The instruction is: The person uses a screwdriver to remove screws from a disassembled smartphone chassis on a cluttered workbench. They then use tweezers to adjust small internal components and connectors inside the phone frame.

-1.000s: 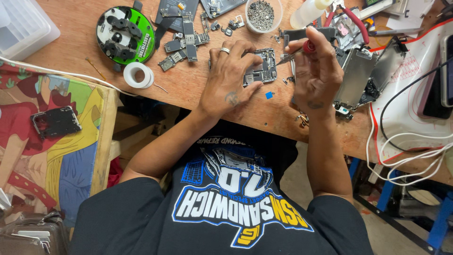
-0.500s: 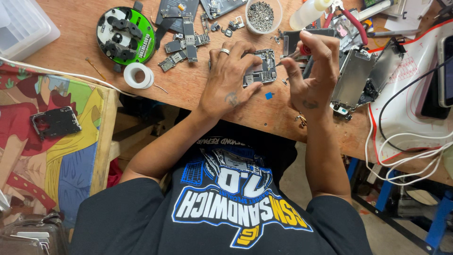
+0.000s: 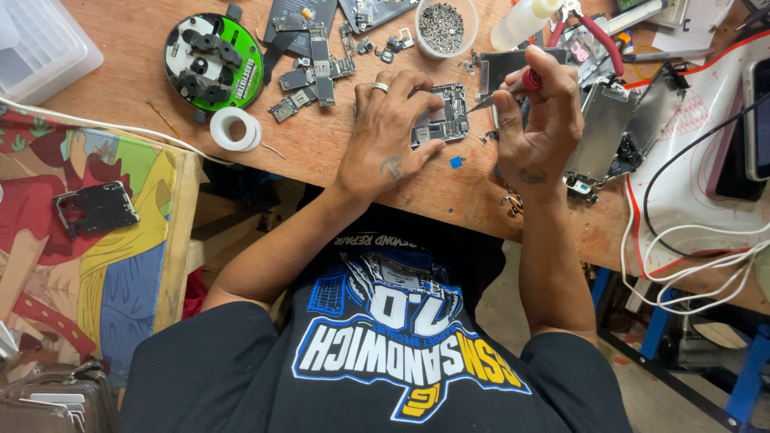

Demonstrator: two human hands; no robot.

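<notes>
Two hands at work | our left hand (image 3: 391, 140) presses flat on the small grey phone circuit board (image 3: 443, 120) mid wooden tabletop (image 3: 337, 152) | our right hand (image 3: 536, 120), since lowered, pinches a red-handled screwdriver (image 3: 513, 87), tip at the board's edge.
</notes>
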